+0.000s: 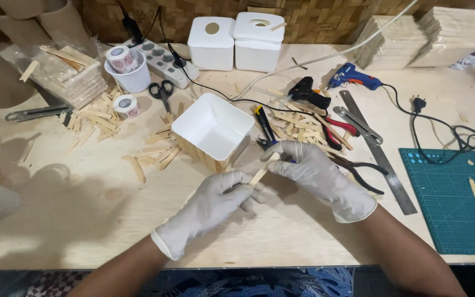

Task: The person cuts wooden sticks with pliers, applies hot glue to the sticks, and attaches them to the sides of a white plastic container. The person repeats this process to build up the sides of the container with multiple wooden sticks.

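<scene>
Left hand (215, 201) pinches a wooden craft stick (259, 176) while right hand (309, 168) grips blue-handled cutters (268, 144), trimming beside the stick-clad white box (213, 129)

A thin, pale wooden stick (259, 176) sits pinched between two white-gloved hands, slanting up from the left hand (215, 201) towards the right hand (309, 168), just above the light plywood worktop (111, 220). The right hand also grips a small cutting tool with dark jaws (265, 145) and a blue handle, held right at the stick's upper end, near the white square box.
</scene>
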